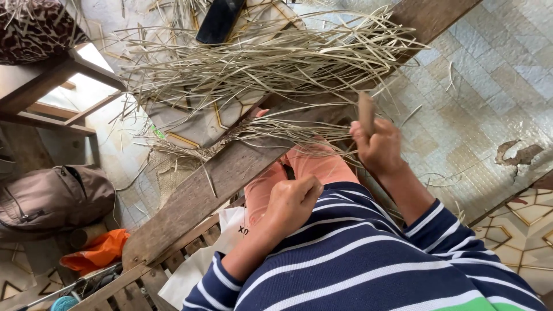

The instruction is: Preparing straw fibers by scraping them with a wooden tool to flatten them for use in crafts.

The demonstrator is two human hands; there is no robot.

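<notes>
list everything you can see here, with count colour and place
dried straw strips: many, pale tan, spread over the plank and floor, top centre
wooden plank: one, brown, running diagonally
bag: one, grey-brown, on the floor at left
orange cloth: one, bottom left
dark flat object: one, black, top centre
tiled floor: pale, right
wooden tool: one, brown, upright in the right hand
left hand: closed into a fist, contents hidden
right hand: gripping the wooden tool
</notes>
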